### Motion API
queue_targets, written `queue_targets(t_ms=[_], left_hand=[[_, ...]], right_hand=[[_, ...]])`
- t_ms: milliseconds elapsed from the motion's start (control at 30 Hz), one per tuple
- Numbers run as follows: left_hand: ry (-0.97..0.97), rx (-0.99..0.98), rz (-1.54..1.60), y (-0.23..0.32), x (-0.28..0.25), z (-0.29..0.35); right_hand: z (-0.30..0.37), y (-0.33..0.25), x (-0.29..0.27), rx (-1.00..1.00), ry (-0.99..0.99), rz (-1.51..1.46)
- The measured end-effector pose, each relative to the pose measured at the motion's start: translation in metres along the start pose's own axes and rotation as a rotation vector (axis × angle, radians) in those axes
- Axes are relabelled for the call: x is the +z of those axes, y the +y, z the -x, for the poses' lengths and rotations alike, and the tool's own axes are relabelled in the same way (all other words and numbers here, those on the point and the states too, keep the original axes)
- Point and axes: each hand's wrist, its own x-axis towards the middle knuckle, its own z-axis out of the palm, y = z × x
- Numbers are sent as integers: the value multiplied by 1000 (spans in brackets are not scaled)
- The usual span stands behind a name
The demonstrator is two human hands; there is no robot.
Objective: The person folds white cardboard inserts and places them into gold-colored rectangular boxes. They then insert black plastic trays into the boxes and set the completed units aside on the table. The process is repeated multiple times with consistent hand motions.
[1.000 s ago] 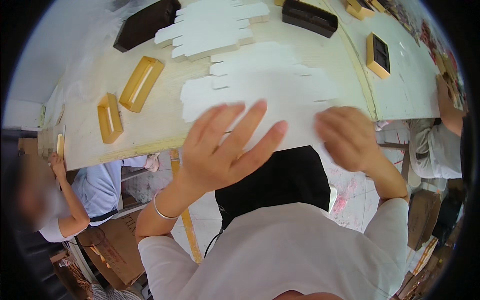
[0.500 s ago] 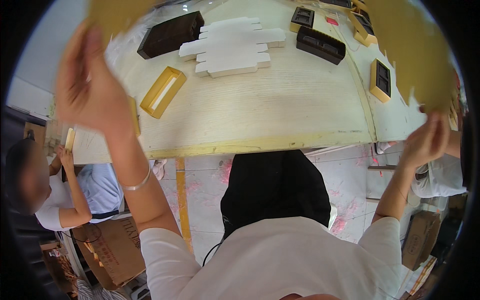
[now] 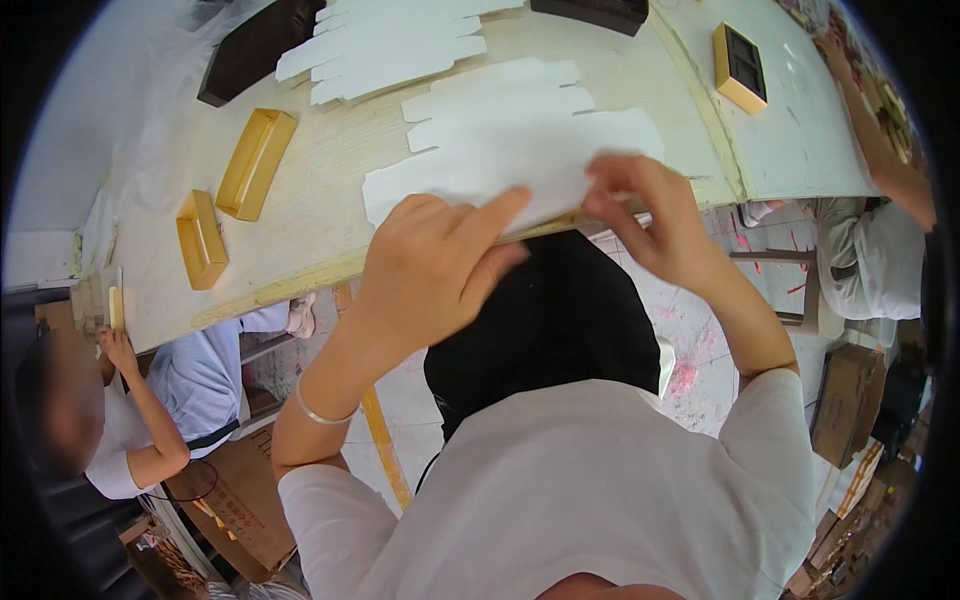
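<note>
A flat die-cut card blank [image 3: 520, 135] lies white side up at the near edge of the table, with slotted flaps along its sides. My left hand [image 3: 425, 262] is over its near left part, index finger stretched out and thumb apart below it. Near the blank's right part is my right hand [image 3: 655, 220], its fingers bent but apart and slightly blurred. I see nothing held in either hand. Beyond this blank sits a stack of similar white blanks [image 3: 395, 45].
Two gold open trays [image 3: 270, 168] stand at left, near a dark brown box [image 3: 258, 52]. A dark tray [image 3: 600, 12] is at the far edge of view. On the right is a gold box with black insert [image 3: 740, 68]. Co-workers' arms [image 3: 150, 400] appear at both sides.
Both hands have come down and inward from wide apart, where they held up gold-coloured card. A blank now lies white side up before me. Another gold tray shows at left; the view has shifted.
</note>
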Motion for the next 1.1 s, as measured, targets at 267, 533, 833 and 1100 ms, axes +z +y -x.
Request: queue_targets(t_ms=[267,533,833,1100], left_hand=[[173,-3,-242,-5,24,-3],[40,-45,-19,-4,16,-3],[32,-385,-33,24,-3,-5],[26,-440,163,2,-3,16]], right_hand=[[-6,10,8,-378,-35,522],[1,-11,0,-214,-218,379],[-27,-13,2,322,-410,-290],[3,0,-32,-250,-398,88]])
